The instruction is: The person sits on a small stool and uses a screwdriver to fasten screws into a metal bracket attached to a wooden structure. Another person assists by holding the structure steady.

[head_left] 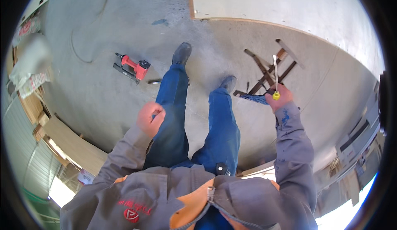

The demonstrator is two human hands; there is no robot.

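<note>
My right hand (281, 99) is closed around a screwdriver (276, 95) with a yellow handle and a long metal blade pointing away from me. Just beyond that hand, a folding stool (264, 76) lies on the floor, with dark crossed legs and a strip of blue webbing. The hand overlaps part of the stool in the picture. My left hand (150, 118) is a curled fist above my left leg; the inside of the fist is hidden. Farther off to the left, a red and black nail gun (134, 67) rests on the floor.
A thin hose (75, 50) curves across the floor near the nail gun. A short metal piece (154, 81) lies beside my left leg. A large pale panel (289, 6) covers the far right. Boards (70, 141) and bags (33, 66) line the left side.
</note>
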